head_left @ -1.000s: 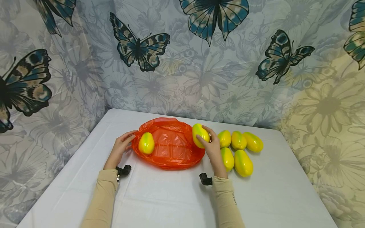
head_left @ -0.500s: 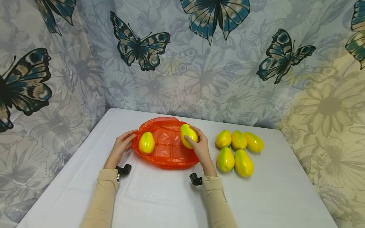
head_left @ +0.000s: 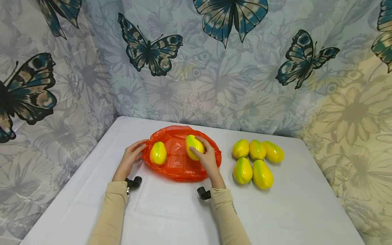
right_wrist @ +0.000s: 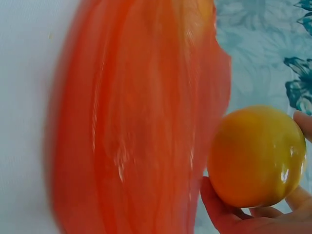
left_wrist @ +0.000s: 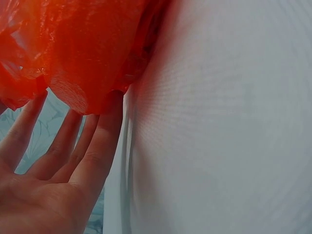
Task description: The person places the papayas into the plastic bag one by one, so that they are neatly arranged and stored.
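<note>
An open red plastic bag [head_left: 179, 175] lies on the white table, its rim spread into a wide oval. At its left side my left hand [head_left: 131, 157] touches the rim; the left wrist view shows that hand's fingers [left_wrist: 100, 146] nearly straight, with the tips at the film. My right hand [head_left: 208, 156] grips a yellow-green mango [head_left: 193, 147] over the right half of the bag's opening. In the right wrist view this mango [right_wrist: 258, 156] sits between thumb and fingers, beside the bag's wall [right_wrist: 136, 122]. Another mango [head_left: 158, 153] rests inside the bag at the left.
Several more mangoes [head_left: 262, 174] lie in two loose rows on the table [head_left: 294, 204], right of the bag. Behind the table hangs a floral backdrop [head_left: 214, 85] with butterflies. A small black camera is strapped to each wrist.
My right hand has carried its mango leftward, from the bag's right rim to over its opening, uncovering the mangoes at the right. My left hand has stayed at the rim.
</note>
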`<state>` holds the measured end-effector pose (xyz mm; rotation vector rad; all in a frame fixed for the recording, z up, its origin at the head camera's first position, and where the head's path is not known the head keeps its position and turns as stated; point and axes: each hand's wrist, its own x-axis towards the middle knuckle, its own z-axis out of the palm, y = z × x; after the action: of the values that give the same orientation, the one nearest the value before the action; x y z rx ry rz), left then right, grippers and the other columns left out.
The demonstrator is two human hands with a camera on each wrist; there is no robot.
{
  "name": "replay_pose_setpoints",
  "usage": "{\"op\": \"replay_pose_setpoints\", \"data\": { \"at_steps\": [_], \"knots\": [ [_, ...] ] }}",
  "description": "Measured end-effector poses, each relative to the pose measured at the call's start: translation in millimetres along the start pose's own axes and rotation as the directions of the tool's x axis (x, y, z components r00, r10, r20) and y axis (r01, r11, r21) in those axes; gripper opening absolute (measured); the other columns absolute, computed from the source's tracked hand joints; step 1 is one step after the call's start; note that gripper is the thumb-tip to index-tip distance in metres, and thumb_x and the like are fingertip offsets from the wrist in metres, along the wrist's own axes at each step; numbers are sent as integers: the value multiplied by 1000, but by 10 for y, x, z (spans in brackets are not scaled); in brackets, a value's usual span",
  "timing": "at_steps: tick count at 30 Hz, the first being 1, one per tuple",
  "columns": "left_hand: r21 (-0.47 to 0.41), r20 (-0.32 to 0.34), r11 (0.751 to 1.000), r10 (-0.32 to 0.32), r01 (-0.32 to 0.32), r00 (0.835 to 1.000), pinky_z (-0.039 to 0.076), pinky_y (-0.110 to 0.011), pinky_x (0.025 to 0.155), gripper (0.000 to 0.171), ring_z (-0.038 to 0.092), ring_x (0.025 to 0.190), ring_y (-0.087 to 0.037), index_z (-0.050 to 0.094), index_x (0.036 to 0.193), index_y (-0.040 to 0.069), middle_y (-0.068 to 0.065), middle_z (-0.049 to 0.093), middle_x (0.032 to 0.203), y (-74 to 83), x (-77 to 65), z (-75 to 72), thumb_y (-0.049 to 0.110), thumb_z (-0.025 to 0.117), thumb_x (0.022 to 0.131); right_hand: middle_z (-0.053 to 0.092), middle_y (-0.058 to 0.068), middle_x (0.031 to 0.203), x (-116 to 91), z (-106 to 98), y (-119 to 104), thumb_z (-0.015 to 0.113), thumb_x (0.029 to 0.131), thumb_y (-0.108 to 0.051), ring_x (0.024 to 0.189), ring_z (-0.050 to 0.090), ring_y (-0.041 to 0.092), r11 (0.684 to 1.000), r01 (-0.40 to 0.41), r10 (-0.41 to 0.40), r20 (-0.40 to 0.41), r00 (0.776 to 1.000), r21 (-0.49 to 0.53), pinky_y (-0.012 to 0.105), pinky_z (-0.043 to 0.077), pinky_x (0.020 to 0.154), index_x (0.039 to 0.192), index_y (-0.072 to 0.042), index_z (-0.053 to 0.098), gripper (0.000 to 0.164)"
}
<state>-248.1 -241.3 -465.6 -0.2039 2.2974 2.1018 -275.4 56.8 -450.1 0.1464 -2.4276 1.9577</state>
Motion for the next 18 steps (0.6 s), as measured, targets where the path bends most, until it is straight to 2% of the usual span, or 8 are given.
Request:
{"op": "replay_pose_setpoints", "data": {
  "at_steps": [5,18],
  "knots": [
    [5,-4,1000,0,0,1000,50,-22,88,47,61,104,-5,49,144,9,-15,50,145,6,-8,3,29,53,101,52,8,139,5,81,-2,74,87,-26,123,50,30,999,-47,46,26,999,23,46,47,103,135,-26,56,51],
    [-5,10,1000,26,-26,1000,51,-23,88,47,63,104,-5,49,143,8,-18,49,146,1,-15,0,28,53,101,55,8,133,-28,298,47,75,86,-26,117,51,28,998,-61,61,55,997,2,43,50,99,133,-26,58,49]
  ]
}}
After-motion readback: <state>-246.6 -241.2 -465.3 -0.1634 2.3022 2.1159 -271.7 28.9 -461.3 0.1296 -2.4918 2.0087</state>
